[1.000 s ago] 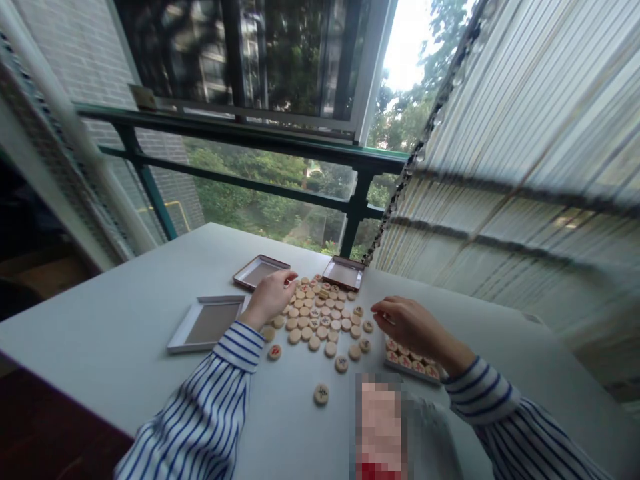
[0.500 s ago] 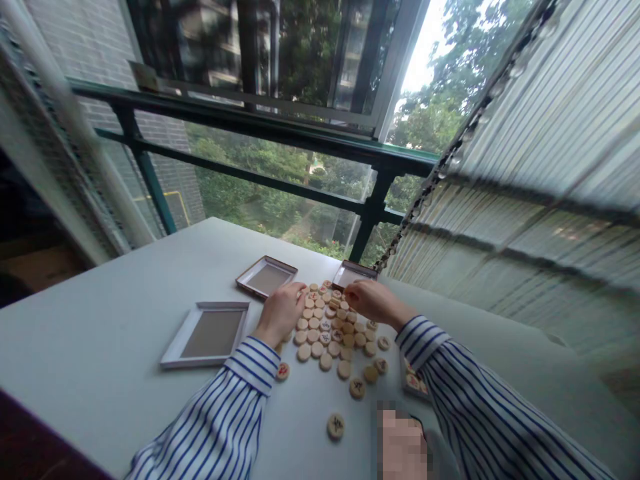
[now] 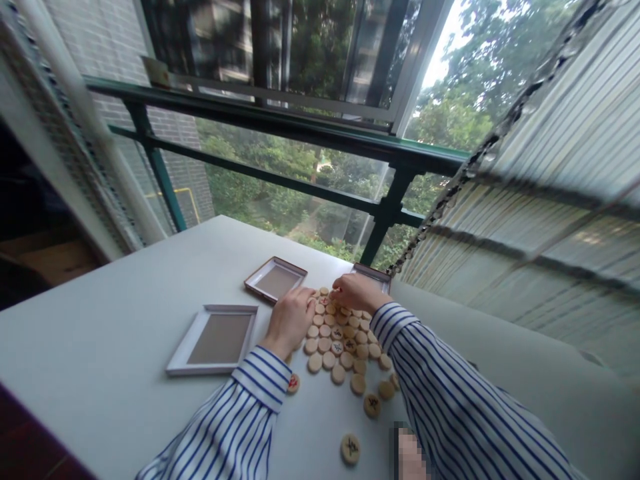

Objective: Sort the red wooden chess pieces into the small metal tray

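Many round wooden Chinese chess pieces (image 3: 329, 361) lie bunched on the white table, several showing black or red characters, others blank side up. At the left edge of the bunch is my left hand (image 3: 291, 321), its fingers bent together against the far-left pieces; whatever they hold is hidden. Over the far end of the bunch reaches my right hand (image 3: 357, 292), thumb and fingers closed, its fingertips close to those of my left hand. I cannot make out what is in its pinch. A black-lettered piece (image 3: 350, 449) lies alone near me, and a red-lettered piece (image 3: 293, 383) rests by my left cuff.
A shallow open box part (image 3: 175, 360) lies on the left of the white table (image 3: 110, 333). Another open tray (image 3: 250, 285) is behind my left hand, and a third (image 3: 386, 280) is behind my right. A green railing (image 3: 280, 127) runs beyond the table.
My right hand has moved left across the pieces, nearer my left hand. Its sleeve now covers the box of red-lettered pieces on the right. The view has shifted slightly.
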